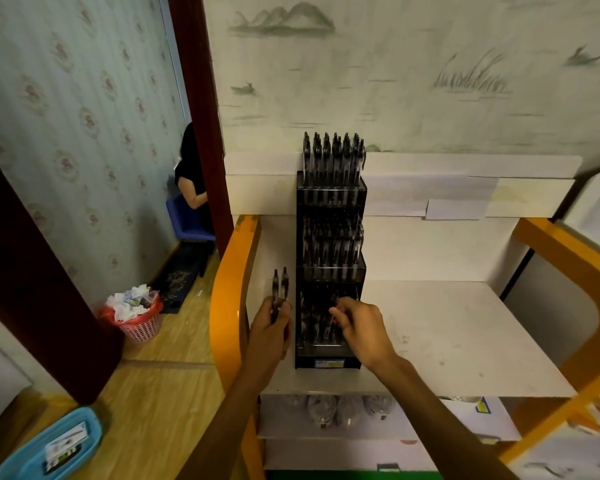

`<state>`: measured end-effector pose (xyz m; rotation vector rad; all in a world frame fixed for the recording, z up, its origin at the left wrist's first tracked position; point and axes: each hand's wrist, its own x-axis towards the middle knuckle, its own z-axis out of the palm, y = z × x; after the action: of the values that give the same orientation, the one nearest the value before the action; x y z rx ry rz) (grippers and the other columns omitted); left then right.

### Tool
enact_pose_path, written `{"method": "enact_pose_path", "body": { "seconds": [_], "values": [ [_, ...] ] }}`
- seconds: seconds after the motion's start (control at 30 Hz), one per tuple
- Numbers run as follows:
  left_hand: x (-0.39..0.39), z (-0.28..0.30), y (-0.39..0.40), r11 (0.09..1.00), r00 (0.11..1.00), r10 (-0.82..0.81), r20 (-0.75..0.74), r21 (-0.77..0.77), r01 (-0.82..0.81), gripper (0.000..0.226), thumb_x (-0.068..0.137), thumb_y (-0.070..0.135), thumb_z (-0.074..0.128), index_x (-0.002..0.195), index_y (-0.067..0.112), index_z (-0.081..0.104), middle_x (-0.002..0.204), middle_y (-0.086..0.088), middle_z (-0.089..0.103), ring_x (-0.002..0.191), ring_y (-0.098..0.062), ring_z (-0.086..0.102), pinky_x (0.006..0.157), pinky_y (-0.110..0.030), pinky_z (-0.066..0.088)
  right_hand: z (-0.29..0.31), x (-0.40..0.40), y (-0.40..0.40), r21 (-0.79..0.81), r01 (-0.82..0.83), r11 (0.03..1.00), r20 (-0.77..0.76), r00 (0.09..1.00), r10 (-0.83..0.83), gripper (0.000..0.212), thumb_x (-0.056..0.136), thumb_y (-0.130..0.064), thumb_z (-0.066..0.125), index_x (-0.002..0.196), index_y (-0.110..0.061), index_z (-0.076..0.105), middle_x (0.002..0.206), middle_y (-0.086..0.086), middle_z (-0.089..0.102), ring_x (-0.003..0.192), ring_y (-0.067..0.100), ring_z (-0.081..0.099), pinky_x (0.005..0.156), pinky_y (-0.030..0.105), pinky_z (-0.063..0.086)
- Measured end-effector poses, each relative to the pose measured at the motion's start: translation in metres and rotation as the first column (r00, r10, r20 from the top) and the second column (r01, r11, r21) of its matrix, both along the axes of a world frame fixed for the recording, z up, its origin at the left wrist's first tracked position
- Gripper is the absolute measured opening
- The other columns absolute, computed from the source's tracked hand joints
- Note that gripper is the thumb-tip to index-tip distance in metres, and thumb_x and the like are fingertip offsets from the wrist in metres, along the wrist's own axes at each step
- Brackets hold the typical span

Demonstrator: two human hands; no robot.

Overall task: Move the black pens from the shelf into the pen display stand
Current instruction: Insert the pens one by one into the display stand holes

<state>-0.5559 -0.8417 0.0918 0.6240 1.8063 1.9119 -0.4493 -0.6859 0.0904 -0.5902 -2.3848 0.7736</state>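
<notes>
Black plastic, three-tiered, the pen display stand (329,271) is seen upright on the white shelf (465,327), near its left end. Upper and middle tiers are packed with black pens standing clip-end up; the lowest tier, at 6 o'clock of the stand, is partly filled. Two black pens (280,289) with dark clips and clear barrels are gripped upright in the left hand (271,327), just beside the stand at its 9 o'clock. The right hand (359,329) is held over the lowest tier, fingers curled round a pen (334,306) among those already there; the pinch itself is blurred. On the floor at 8 o'clock, a pink basket (142,327) is filled with crumpled paper. At 7 o'clock a blue tray (49,445) is seen holding a packet
</notes>
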Motion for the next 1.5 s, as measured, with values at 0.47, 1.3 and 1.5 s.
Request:
{"method": "enact_pose_path", "body": {
  "seconds": [0.47,1.3,1.5],
  "values": [
    [0.0,0.0,0.007,1.0,0.996,-0.001,-0.092,0.005,0.002,0.024,0.107,0.019,0.041,0.108,0.012,0.064,0.069,-0.002,0.056,0.05,0.0,0.046,0.047,-0.013,0.036,-0.017,-0.007,-0.005,0.07,0.021,0.997,0.222,0.974,-0.036,0.026,0.1,-0.024,0.057,0.087,-0.006,0.069,0.088,0.014,0.07,0.082,0.027,0.066,0.062,0.027,0.04],
    [0.007,-0.005,0.018,0.978,0.938,-0.186,-0.291,-0.141,0.151,0.02,0.106,0.025,0.045,0.1,0.018,0.062,0.068,0.009,0.063,0.062,0.0,0.057,0.059,-0.011,0.043,0.047,-0.001,-0.016,-0.711,-0.187,0.678,-0.331,0.939,-0.088,0.013,0.093,-0.015,0.067,0.099,-0.004,0.072,0.084,0.01,0.076,0.077,0.026,0.075,0.069,0.028,0.061],
    [0.007,-0.004,0.016,0.973,0.939,-0.181,-0.294,-0.189,0.129,0.018,0.106,0.028,0.045,0.105,0.026,0.063,0.077,0.007,0.068,0.061,0.003,0.057,0.054,-0.012,0.043,0.046,0.001,-0.011,-0.716,-0.169,0.678,-0.35,0.927,-0.138,0.015,0.09,-0.012,0.071,0.098,0.001,0.071,0.081,0.013,0.075,0.075,0.027,0.075,0.068,0.028,0.061]
  ]
}}
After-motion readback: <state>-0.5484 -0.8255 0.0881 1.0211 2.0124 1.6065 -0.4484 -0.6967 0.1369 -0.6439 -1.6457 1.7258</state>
